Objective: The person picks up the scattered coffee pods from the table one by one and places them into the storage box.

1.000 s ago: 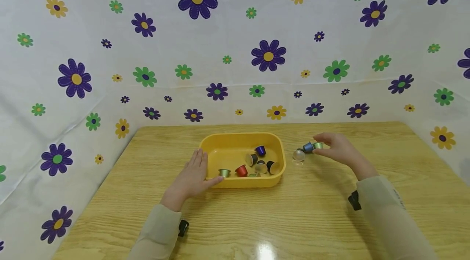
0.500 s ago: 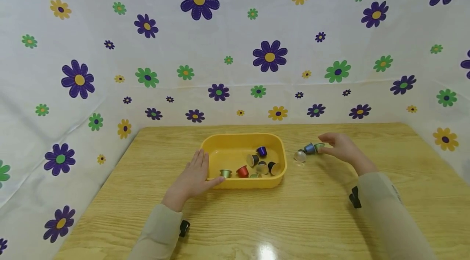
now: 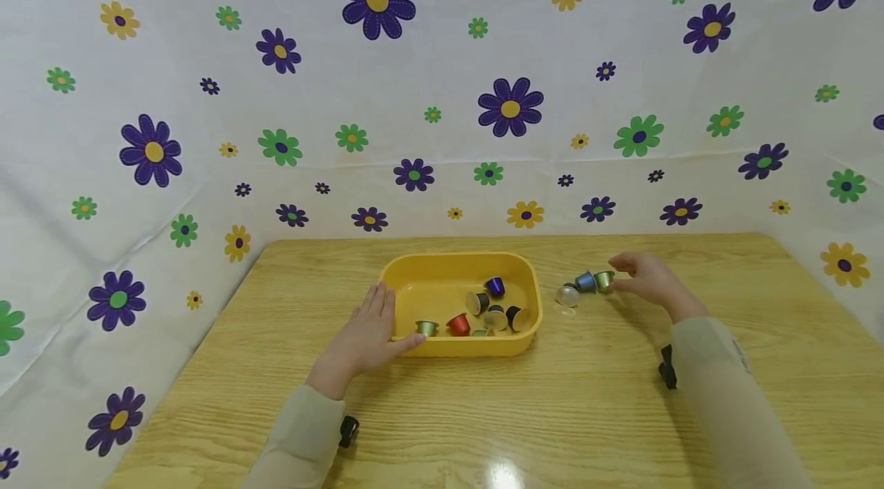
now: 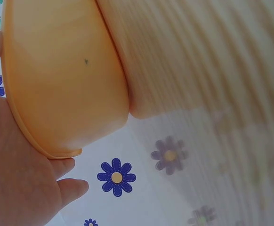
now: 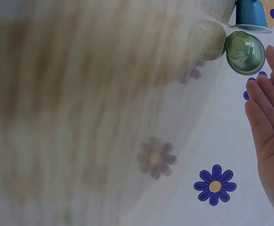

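A yellow tray (image 3: pixel 442 260) sits mid-table and holds several coffee capsules, among them a red one (image 3: pixel 458 324) and a purple one (image 3: pixel 493 286). My left hand (image 3: pixel 366 328) rests flat against the tray's left wall (image 4: pixel 66 80) with its fingers straight. To the right of the tray, a clear capsule (image 3: pixel 566 295), a blue capsule (image 3: pixel 585 282) and a green capsule (image 3: pixel 604 279) lie in a row on the wood. My right hand (image 3: pixel 642 280) is low beside the green capsule (image 5: pixel 244 52). Its fingers (image 5: pixel 264 108) are straight, with the tips at the capsule's edge.
The wooden table (image 3: pixel 552 412) is backed on three sides by a white cloth with flower prints (image 3: pixel 511 105). Bare wood lies in front of the tray and to the far right.
My right hand has sunk towards the table with the green capsule, which now lies next to the blue one, and its fingers have straightened. The left hand has stayed on the tray.
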A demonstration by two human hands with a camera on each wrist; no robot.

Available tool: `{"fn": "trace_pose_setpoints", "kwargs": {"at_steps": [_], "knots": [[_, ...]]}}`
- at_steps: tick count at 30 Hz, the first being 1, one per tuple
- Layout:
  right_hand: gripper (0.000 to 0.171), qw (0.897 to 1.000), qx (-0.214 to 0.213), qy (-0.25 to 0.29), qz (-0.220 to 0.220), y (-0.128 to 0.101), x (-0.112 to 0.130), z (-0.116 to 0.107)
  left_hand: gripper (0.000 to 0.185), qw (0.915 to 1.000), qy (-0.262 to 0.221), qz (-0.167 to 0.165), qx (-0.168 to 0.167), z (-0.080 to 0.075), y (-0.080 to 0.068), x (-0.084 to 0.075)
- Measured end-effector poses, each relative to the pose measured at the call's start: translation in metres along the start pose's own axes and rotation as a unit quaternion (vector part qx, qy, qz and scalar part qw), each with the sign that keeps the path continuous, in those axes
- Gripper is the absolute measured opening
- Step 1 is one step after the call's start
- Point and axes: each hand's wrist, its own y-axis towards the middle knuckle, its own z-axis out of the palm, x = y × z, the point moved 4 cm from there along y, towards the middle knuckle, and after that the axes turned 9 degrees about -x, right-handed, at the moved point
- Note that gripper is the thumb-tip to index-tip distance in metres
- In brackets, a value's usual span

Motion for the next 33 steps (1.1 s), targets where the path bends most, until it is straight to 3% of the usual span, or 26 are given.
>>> {"fn": "trace_pose_setpoints", "kwargs": {"at_steps": [33], "knots": [[0.027,0.998,0.044,-0.039,-0.005,0.014,-0.001,0.013,0.1,1.0,-0.004,-0.003,0.001,0.002,0.0,0.003]]}}
